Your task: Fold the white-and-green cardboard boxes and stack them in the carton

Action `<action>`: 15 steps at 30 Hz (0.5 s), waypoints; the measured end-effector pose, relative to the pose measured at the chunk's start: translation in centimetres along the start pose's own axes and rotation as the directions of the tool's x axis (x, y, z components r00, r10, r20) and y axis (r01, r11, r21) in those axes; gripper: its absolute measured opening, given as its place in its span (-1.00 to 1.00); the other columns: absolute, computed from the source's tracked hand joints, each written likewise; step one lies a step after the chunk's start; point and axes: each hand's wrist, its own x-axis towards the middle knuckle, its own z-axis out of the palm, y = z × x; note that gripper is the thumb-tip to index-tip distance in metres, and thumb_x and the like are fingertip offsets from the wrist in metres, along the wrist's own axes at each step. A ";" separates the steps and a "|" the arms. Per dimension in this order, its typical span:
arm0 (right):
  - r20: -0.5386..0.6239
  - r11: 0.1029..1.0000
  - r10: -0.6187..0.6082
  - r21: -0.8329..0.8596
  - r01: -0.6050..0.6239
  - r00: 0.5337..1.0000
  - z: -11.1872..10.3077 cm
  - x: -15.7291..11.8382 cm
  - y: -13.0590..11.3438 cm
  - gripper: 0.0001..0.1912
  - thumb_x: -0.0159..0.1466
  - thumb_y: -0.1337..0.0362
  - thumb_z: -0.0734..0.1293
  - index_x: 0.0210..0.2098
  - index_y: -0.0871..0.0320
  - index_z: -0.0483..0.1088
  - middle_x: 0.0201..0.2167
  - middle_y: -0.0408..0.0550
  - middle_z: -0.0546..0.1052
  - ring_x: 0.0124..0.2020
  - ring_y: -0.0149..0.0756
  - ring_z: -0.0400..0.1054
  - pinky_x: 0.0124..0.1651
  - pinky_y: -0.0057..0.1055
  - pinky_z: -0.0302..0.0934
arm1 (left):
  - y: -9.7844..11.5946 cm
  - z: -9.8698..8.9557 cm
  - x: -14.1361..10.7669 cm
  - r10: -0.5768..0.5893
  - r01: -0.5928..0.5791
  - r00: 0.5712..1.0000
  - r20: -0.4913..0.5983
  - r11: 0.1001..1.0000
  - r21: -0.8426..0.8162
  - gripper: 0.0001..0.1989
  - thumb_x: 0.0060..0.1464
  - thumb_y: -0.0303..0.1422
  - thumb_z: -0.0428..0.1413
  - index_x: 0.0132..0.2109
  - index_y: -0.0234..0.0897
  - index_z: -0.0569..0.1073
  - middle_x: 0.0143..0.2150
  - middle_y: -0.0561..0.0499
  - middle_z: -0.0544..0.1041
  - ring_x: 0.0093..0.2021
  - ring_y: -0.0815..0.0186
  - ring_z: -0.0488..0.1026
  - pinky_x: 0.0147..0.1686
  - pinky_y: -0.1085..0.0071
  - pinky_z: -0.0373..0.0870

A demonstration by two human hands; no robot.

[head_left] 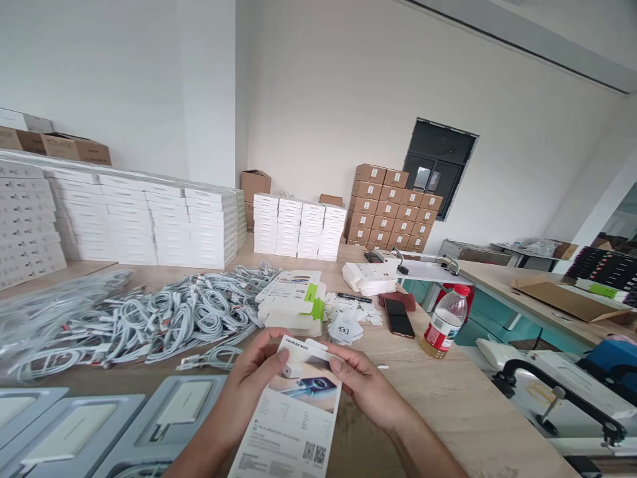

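Note:
A white printed packaging box (291,425) is held between both hands in the lower middle. Its large face shows a picture of a phone and charger, with text and a QR code below; a narrow flap sticks out at its top end. My left hand (256,365) grips the upper left edge, thumb on the front. My right hand (365,385) pinches the upper right corner, its thumb beside the flap. Just beyond lie flattened box blanks (288,309) with green panels and a pile of small white cards (346,326). Whether the box holds anything is hidden.
Coiled white cables (199,305) heap up on the left. Grey trays (119,425) with flat white devices lie at lower left. A phone (398,317) and a bottle (444,325) stand to the right. White box stacks (298,229) line the back.

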 end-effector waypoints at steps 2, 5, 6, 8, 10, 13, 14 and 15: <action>-0.018 1.000 0.004 -0.003 -0.004 1.000 0.2 -0.1 0.0 -0.60 0.23 0.03 0.40 0.04 -0.06 0.48 -0.03 -0.11 0.59 -0.07 -0.26 0.45 0.13 -0.24 0.21 | -0.1 0.1 0.0 0.008 -0.008 1.000 0.008 1.000 0.003 -0.66 0.10 -0.11 0.18 -0.04 -0.14 0.37 -0.33 0.10 0.49 -0.43 0.34 0.39 -0.44 0.50 0.29; -0.090 0.999 -0.007 -0.051 0.003 0.996 0.3 -0.1 -0.5 -0.61 0.19 0.01 0.43 -0.05 0.02 0.53 -0.12 -0.09 0.62 -0.14 -0.27 0.46 0.01 -0.31 0.27 | -0.3 0.3 -0.3 0.057 -0.064 0.996 0.069 0.992 0.108 -0.70 0.17 -0.13 0.12 -0.03 -0.15 0.37 -0.31 0.09 0.47 -0.38 0.33 0.39 -0.39 0.48 0.29; -0.123 0.998 -0.006 -0.064 -0.002 0.992 0.2 -0.1 -0.7 -0.61 0.16 0.01 0.45 -0.08 0.05 0.55 -0.17 -0.09 0.63 -0.19 -0.28 0.46 -0.06 -0.35 0.28 | -0.3 0.4 -0.5 0.073 -0.090 0.991 0.110 0.983 0.160 -0.72 0.19 -0.14 0.09 -0.02 -0.15 0.36 -0.30 0.08 0.46 -0.35 0.32 0.39 -0.37 0.47 0.29; -0.159 0.996 0.016 -0.081 -0.029 0.987 0.2 -0.1 -1.1 -0.59 0.10 0.02 0.50 -0.13 0.11 0.56 -0.26 -0.09 0.63 -0.28 -0.33 0.44 -0.17 -0.41 0.27 | -0.2 0.4 -0.8 0.095 -0.145 0.977 0.194 0.953 0.267 -0.75 0.23 -0.15 0.04 -0.02 -0.15 0.37 -0.30 0.07 0.44 -0.33 0.31 0.37 -0.35 0.47 0.28; -0.136 0.994 0.055 -0.083 -0.067 0.989 0.1 -0.2 -1.3 -0.60 0.09 0.03 0.51 -0.19 0.17 0.57 -0.34 -0.10 0.61 -0.37 -0.38 0.41 -0.26 -0.46 0.23 | 0.2 0.3 -1.2 0.099 -0.189 0.962 0.256 0.916 0.354 -0.77 0.25 -0.16 0.03 -0.05 -0.16 0.38 -0.34 0.10 0.40 -0.36 0.33 0.33 -0.37 0.48 0.25; -0.083 0.990 0.139 -0.007 -0.140 0.987 0.0 -0.4 -1.3 -0.61 0.09 0.03 0.51 -0.29 0.24 0.56 -0.45 -0.09 0.58 -0.45 -0.42 0.38 -0.34 -0.49 0.19 | 0.9 0.0 -1.6 0.122 -0.263 0.936 0.330 0.866 0.425 -0.78 0.25 -0.17 0.02 -0.07 -0.17 0.40 -0.36 0.12 0.35 -0.38 0.36 0.27 -0.38 0.48 0.21; -0.078 0.985 0.173 0.039 -0.171 0.982 0.0 -0.5 -1.3 -0.60 0.06 0.03 0.53 -0.31 0.25 0.54 -0.48 -0.09 0.57 -0.47 -0.42 0.38 -0.36 -0.49 0.19 | 1.0 0.0 -1.7 0.138 -0.291 0.926 0.350 0.852 0.436 -0.78 0.25 -0.18 0.02 -0.07 -0.17 0.41 -0.35 0.11 0.36 -0.37 0.36 0.26 -0.37 0.48 0.21; -0.077 0.976 0.208 0.086 -0.201 0.975 0.0 -0.5 -1.2 -0.58 0.01 0.04 0.55 -0.31 0.25 0.53 -0.49 -0.10 0.56 -0.48 -0.42 0.38 -0.37 -0.50 0.19 | 1.2 0.1 -1.8 0.156 -0.317 0.918 0.364 0.840 0.440 -0.78 0.25 -0.19 0.02 -0.07 -0.18 0.41 -0.34 0.11 0.36 -0.37 0.36 0.26 -0.37 0.47 0.20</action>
